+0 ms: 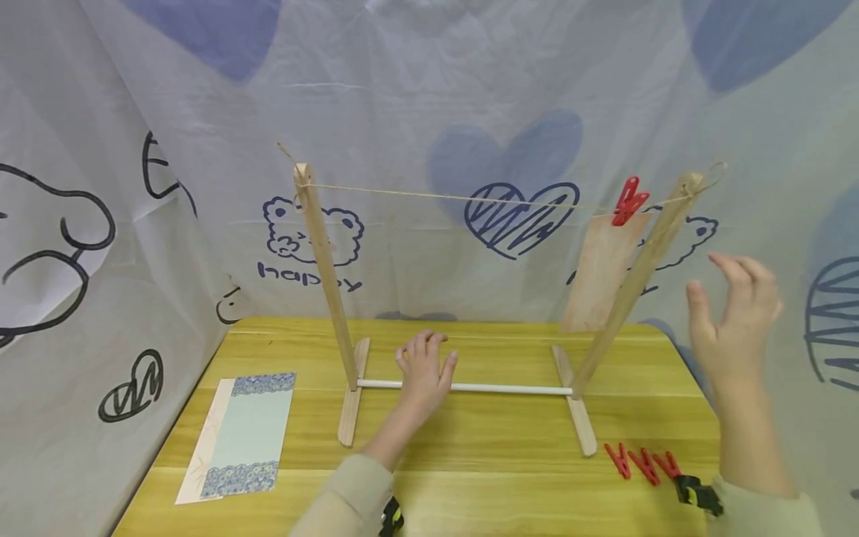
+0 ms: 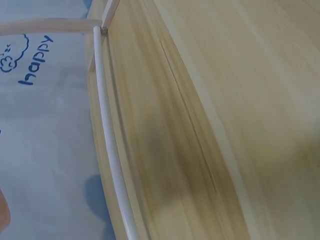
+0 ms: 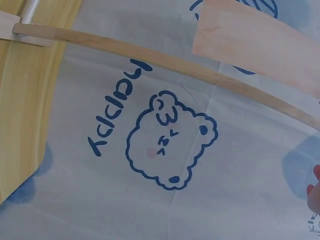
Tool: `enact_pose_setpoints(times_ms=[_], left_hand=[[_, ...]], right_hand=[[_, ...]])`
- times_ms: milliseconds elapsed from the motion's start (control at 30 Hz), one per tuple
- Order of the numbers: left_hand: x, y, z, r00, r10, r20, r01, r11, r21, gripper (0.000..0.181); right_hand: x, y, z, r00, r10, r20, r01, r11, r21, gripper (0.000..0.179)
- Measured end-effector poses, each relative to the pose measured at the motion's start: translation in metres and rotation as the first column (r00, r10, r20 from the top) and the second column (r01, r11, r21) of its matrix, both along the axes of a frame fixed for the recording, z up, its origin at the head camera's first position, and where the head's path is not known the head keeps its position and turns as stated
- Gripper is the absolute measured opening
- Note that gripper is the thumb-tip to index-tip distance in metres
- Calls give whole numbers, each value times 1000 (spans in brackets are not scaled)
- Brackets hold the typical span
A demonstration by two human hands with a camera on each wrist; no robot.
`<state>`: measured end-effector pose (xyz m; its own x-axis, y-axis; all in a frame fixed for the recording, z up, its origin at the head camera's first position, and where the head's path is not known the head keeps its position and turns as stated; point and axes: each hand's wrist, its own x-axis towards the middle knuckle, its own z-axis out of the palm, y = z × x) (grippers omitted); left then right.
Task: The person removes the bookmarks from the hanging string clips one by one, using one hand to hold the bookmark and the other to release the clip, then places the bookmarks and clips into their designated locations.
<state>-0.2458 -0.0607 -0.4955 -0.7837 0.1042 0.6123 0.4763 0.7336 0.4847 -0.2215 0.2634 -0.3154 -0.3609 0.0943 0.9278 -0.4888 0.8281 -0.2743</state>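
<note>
My left hand [image 1: 424, 374] is over the white rod [image 1: 510, 388] of a wooden stand, its fingers relaxed with nothing between them. To the right of the stand, my right hand [image 1: 737, 321] is raised in the air, thumb and fingers apart, holding nothing. A thin string [image 1: 416, 194] runs between the tops of two wooden posts [image 1: 325, 276]. Near the right post, a red clothespin [image 1: 628, 203] pins a pinkish sheet of paper [image 1: 597, 272] to that string. The same paper [image 3: 255, 47] hangs behind the post in the right wrist view.
Two patterned paper sheets [image 1: 250, 436] overlap on the left of the wooden table [image 1: 483, 485]. Three red clothespins [image 1: 644, 466] lie at the front right, close to my right wrist strap. A white printed cloth [image 1: 403, 97] hangs behind and at both sides.
</note>
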Motion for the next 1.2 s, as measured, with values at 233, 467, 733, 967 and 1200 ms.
enact_pose_setpoints(times_ms=[233,467,733,967,1200], left_hand=[[-5,16,5,998,-56,-6,56,998,-21,31],[-11,29,12,997,-79,-1,78,995,-68,32],[-16,43,20,994,-106,7,106,986,-130,33],[-21,54,28,993,-121,17,122,980,-160,34],[-27,65,36,989,-147,24,148,972,-183,33]], right_hand=[[0,-5,12,1000,25,-3,-25,1000,0,61],[-12,2,17,998,31,-60,-31,1000,4,61],[-18,4,25,996,36,-79,-35,999,26,60],[-21,1,36,996,56,-70,-53,997,50,58],[-25,-1,41,996,56,-68,-51,996,73,60]])
